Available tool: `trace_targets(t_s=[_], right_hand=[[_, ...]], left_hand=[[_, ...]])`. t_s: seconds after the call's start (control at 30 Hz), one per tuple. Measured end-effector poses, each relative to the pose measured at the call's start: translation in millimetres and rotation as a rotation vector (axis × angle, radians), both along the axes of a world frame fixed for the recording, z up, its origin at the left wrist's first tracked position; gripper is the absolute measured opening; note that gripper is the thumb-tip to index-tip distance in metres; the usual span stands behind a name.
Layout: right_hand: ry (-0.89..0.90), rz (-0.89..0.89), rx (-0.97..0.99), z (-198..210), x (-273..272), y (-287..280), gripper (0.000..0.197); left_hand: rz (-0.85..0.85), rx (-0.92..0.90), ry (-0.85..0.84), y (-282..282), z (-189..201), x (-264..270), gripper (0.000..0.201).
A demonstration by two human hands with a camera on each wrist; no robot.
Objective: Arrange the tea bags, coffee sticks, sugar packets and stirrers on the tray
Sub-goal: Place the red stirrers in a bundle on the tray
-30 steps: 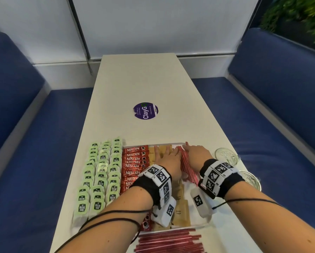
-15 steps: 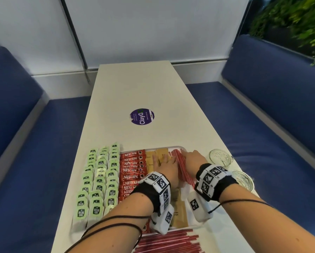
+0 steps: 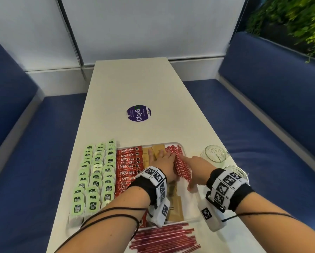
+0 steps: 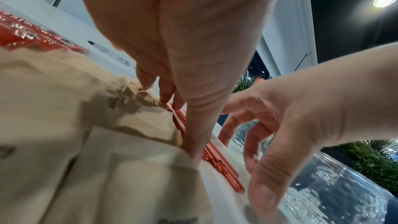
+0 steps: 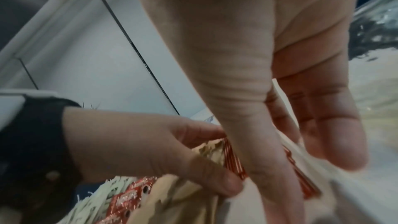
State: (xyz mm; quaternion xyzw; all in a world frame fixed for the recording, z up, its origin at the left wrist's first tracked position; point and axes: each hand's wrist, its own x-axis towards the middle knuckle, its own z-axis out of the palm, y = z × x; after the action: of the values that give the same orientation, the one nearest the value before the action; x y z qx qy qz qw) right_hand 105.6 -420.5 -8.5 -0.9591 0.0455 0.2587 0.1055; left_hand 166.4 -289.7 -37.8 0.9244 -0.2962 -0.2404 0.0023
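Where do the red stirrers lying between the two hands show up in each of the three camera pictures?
Head: the red stirrers lie in the tray's right part, between the left hand and the right hand.
Left wrist: the stirrers run down the middle, just right of the thumb.
Right wrist: the stirrers sit low in the middle, partly behind the thumb.
Shared landmark: the brown sugar packets lie right beside the stirrers.

White table (image 3: 134, 92) carries: tray (image 3: 193, 219) at near end; green tea bags (image 3: 96, 172) in three rows left of tray; loose red stirrers (image 3: 164, 240) at near edge; two glass jars (image 3: 215, 154) right; purple round sticker (image 3: 138, 113) at centre
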Motion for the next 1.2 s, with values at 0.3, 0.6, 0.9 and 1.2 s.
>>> trace_targets(t_s=[0.3, 0.6, 0.9, 1.2], right_hand=[[-0.107, -0.066, 0.093, -15, 12, -5, 0.089], [-0.165, -0.094, 0.105, -29, 13, 0, 0.109], [-0.093, -0.058, 0.032, -29, 2, -9, 0.092], [-0.133, -0.082, 0.103, -36, 7, -8, 0.085]], left_hand=[[-0.019, 0.006, -0.005, -2, -1, 3, 0.086], [-0.018, -0.007, -0.009, -7, 3, 2, 0.088], [-0.006, -0.046, 0.078, -8, 2, 6, 0.091], [-0.053, 0.073, -0.085, -14, -3, 5, 0.092]])
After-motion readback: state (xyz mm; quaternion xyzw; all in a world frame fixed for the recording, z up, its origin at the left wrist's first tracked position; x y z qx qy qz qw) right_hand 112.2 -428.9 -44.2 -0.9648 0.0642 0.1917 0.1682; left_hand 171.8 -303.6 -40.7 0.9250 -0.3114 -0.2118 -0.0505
